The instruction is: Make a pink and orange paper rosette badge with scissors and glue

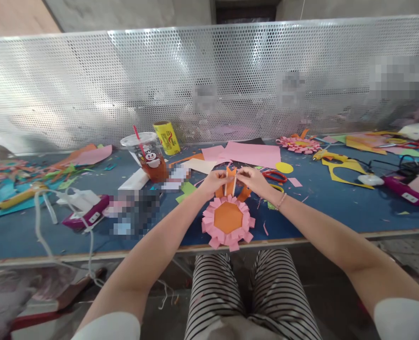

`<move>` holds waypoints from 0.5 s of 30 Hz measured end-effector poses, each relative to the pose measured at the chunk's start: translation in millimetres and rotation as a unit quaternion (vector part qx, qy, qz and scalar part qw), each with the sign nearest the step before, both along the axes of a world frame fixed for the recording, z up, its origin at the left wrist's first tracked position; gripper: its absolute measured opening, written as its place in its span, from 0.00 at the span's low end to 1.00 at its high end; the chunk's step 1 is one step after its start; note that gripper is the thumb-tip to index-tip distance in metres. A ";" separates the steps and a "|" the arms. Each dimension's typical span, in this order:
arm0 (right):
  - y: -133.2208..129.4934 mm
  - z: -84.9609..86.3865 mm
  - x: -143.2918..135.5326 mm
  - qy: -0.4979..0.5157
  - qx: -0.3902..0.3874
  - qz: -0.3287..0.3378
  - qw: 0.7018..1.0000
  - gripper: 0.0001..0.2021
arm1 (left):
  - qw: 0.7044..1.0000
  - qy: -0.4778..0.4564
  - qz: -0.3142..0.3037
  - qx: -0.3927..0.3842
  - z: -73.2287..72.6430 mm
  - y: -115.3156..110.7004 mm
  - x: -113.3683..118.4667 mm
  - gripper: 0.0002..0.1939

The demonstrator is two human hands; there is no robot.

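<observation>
A pink paper flower with an orange centre (pixel 228 218) lies at the table's front edge, its fringed petals reaching slightly over it. Just beyond it stands an orange paper strip with pale edges (pixel 231 181). My left hand (pixel 214 182) pinches this strip from the left, fingers closed. From the other side my right hand (pixel 252 180) is closed on it too, thumb and fingertips together. More orange paper loops show beneath both hands, partly covered by them. Red-handled scissors (pixel 274 176) lie right beside my right hand. A yellow paper circle (pixel 284 167) is a little farther back.
Left stand a cup of brown drink (pixel 155 165) and a yellow roll (pixel 167 138). Pink sheets (pixel 252 153) lie behind my hands. Purple power strips, cords and yellow glue guns (pixel 330 156) are at both sides. A perforated metal screen (pixel 160 85) closes off the back.
</observation>
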State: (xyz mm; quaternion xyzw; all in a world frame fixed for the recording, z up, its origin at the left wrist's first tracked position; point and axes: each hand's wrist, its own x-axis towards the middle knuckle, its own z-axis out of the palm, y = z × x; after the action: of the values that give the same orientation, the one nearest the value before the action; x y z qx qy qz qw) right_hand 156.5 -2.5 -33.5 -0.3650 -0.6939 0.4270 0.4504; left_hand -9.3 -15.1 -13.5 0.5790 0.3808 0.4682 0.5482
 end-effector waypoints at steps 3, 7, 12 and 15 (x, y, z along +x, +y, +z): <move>-1.0 1.8 1.6 0.009 0.005 -0.008 1.000 0.06 | 0.999 0.023 -0.002 0.048 0.4 -1.4 1.8 0.12; -2.9 4.5 2.2 -0.016 0.017 0.004 1.000 0.04 | 0.994 0.073 -0.006 0.085 -3.7 0.8 2.1 0.13; -2.9 3.0 0.7 -0.005 0.003 0.009 1.000 0.02 | 0.985 0.135 0.009 0.105 -6.2 2.4 1.2 0.12; -1.3 0.4 0.8 0.021 -0.029 0.008 0.999 0.03 | 0.987 0.130 -0.019 0.095 -5.2 1.3 1.6 0.12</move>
State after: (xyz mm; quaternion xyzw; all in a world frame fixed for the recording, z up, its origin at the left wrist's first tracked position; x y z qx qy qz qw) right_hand 157.3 -3.9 -33.1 -0.3633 -0.6748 0.4579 0.4505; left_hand -7.7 -13.7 -18.6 0.6915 0.3916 0.4125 0.4454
